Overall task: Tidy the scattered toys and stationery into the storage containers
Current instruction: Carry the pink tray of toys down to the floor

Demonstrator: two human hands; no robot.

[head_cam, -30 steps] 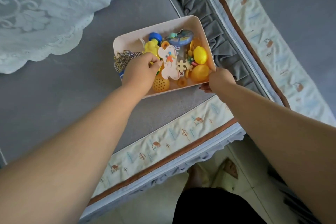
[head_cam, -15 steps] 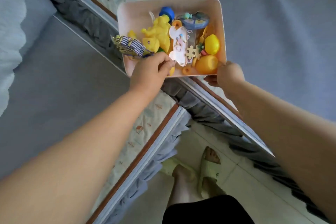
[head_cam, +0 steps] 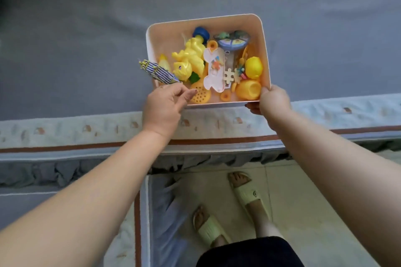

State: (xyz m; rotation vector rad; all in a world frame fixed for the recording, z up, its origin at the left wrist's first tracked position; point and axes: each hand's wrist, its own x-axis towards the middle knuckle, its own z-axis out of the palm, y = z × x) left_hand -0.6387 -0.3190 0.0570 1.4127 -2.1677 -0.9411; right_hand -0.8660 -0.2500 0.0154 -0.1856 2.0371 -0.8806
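A: So, where is the bin point(head_cam: 265, 50)?

B: On the grey bed point(head_cam: 86, 39), near its edge. It is a shallow plastic tub, a rounded rectangle, pale outside and peach inside, with smooth walls.

A: And the hands?

B: The right hand point(head_cam: 273, 99) has its grip clamped on the near right corner, thumb over the rim, fingers curled under the wall. The left hand point(head_cam: 166, 106) is at the near left corner; its fingers bend loosely, with the fingertips by the striped bundle point(head_cam: 157, 71). Whether they pinch the bundle or only touch it I cannot tell.

A: What is the bundle?

B: Something flat with blue and white stripes and small yellow tips at its far end. It sticks out over the left wall, tilted.

A: What fills the bin?

B: Mostly glossy yellow plastic: a lumpy animal figure point(head_cam: 191, 58) in the middle left, a round duck point(head_cam: 253, 67) by the right wall, and an orange-yellow cup point(head_cam: 248, 90) on its side just under the duck. A white bone-shaped case point(head_cam: 214, 69) lies in the centre with a pale puzzle piece point(head_cam: 229, 75) touching its right edge. A perforated yellow disc point(head_cam: 200, 93) is near the left fingertips. A blue cap point(head_cam: 200, 32) sits at the far side.

A: The bed itself?

B: A smooth grey sheet, a pale printed border with a brown stripe, then a gathered frill. Below it is a tiled floor, with green slippers point(head_cam: 247, 196) on the feet.
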